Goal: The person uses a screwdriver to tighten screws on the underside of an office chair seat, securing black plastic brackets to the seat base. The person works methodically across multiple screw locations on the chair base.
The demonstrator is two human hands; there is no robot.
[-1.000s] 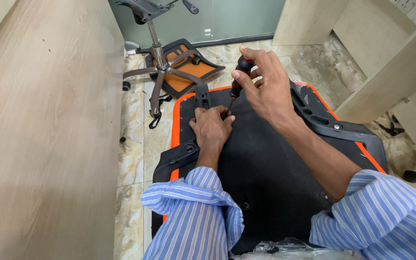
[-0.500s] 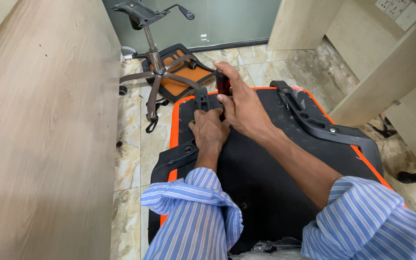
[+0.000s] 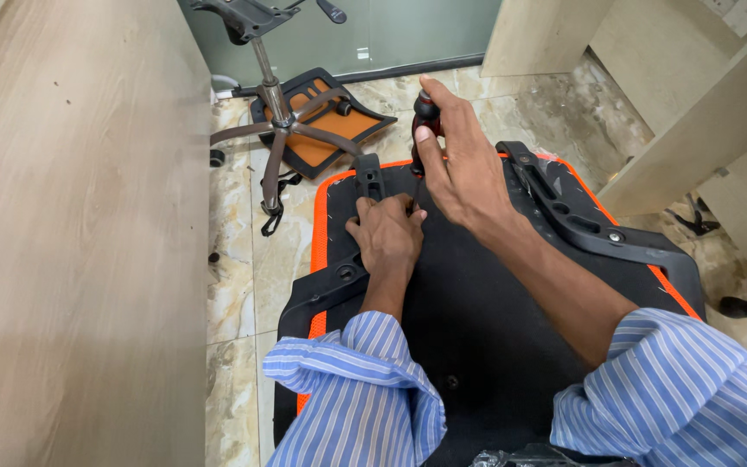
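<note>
A black chair seat (image 3: pixel 494 320) with an orange rim is seen lying upside down on the marble floor (image 3: pixel 235 259), near the person, with two black armrest brackets fixed to it: a left bracket (image 3: pixel 339 281) along the left edge and a right bracket (image 3: pixel 581 216) running along the right edge. The right hand (image 3: pixel 460 164) is closed around the dark red handle of a screwdriver (image 3: pixel 424 121), which is held upright, its thin shaft pointing down toward the seat just beside the left hand. The left hand (image 3: pixel 386 238) is pressed onto the seat at the far end of the left bracket, its fingers curled and pinched at the screwdriver's tip; whether a screw is held there cannot be told. Farther off on the floor, a chair base (image 3: pixel 274 130) with its gas column is seen standing, and an orange mesh chair back (image 3: pixel 330 125) lies flat behind it. A wooden panel (image 3: pixel 79 233) fills the left side.
</note>
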